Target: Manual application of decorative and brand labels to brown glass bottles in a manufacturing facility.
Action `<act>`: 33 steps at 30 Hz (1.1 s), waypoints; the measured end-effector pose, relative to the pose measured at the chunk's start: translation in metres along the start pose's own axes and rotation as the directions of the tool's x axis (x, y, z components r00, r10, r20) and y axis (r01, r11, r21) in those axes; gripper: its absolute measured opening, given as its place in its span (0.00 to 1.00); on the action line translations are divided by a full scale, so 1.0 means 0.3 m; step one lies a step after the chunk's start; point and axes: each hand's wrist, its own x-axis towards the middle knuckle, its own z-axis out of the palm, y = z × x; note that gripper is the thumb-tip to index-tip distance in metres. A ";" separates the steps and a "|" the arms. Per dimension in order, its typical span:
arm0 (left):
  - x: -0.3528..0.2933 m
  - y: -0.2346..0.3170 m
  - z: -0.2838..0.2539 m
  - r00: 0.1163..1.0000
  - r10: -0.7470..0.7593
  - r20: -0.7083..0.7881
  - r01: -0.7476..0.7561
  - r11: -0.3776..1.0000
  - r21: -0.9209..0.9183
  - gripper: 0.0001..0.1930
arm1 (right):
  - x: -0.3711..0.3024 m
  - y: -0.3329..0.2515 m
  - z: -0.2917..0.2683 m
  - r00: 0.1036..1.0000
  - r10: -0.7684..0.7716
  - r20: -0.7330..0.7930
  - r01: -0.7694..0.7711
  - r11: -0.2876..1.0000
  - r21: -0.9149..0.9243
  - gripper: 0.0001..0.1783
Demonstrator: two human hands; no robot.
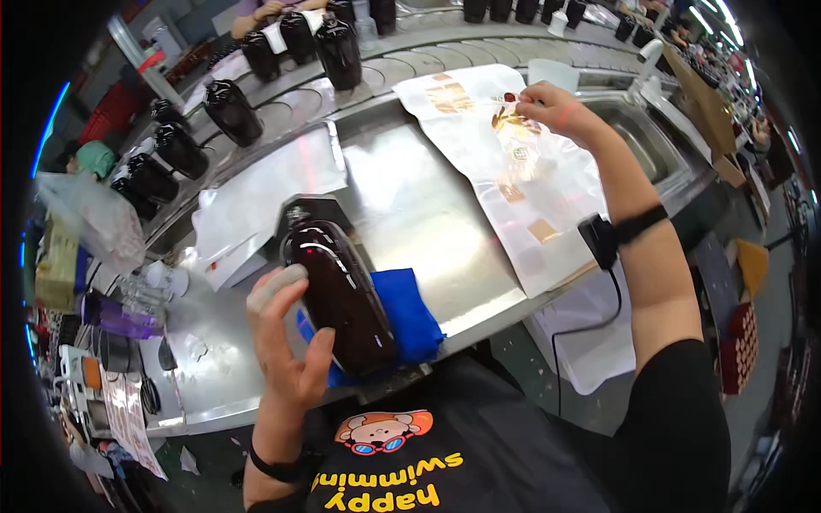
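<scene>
**Label in one hand, bottle parked by the other**

So, a dark bottle (346, 291) can be seen lying tilted on a blue cloth (406, 308) at the near edge of the metal table (398, 188), neck pointed away from the body. The left hand (286, 355) is held half open along its left side, thumb and fingers well spread, with a pale cover (286, 278) worn on one finger. Whether any real grip is being put on the bottle can't be told from this angle.

Over on the right, a clear-and-gold label (516, 128) is pinched by its far edge between the thumb and fingers of the right hand (552, 107), pretty much closed. It's seen above the white backing sheet (483, 158), though how much is peeled free is hard to make out.

Best guess, label peeling is the step in hand, with nothing gold visible on the bottle's upper face. For the next move, the label would need to be freed without being creased or folded onto itself, and the bottle kept from rolling.
</scene>
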 end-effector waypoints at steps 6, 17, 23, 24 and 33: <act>-0.177 -0.015 0.059 0.938 -0.330 0.110 0.339 0.937 -0.080 0.49 | 0.179 0.505 0.204 0.993 -0.026 0.112 0.098 0.698 -0.709 0.16; -0.179 0.005 0.112 0.962 -0.232 0.146 0.223 0.972 0.075 0.66 | -0.080 -0.118 0.049 0.902 -0.431 -0.040 0.401 0.867 -0.296 0.06; -0.195 -0.004 0.087 0.976 -0.158 0.152 0.129 0.974 0.185 0.63 | -0.272 -0.470 0.013 0.862 -0.506 -0.030 0.503 0.861 -0.083 0.08; -0.197 -0.019 0.081 0.962 -0.205 0.183 0.201 0.979 0.037 0.62 | -0.289 -0.502 0.011 0.842 -0.538 -0.030 0.537 0.843 -0.042 0.08; -0.193 0.025 0.107 0.960 -0.255 0.117 0.228 0.952 0.204 0.58 | -0.356 -0.668 0.028 0.693 -0.720 0.025 0.718 0.693 0.061 0.06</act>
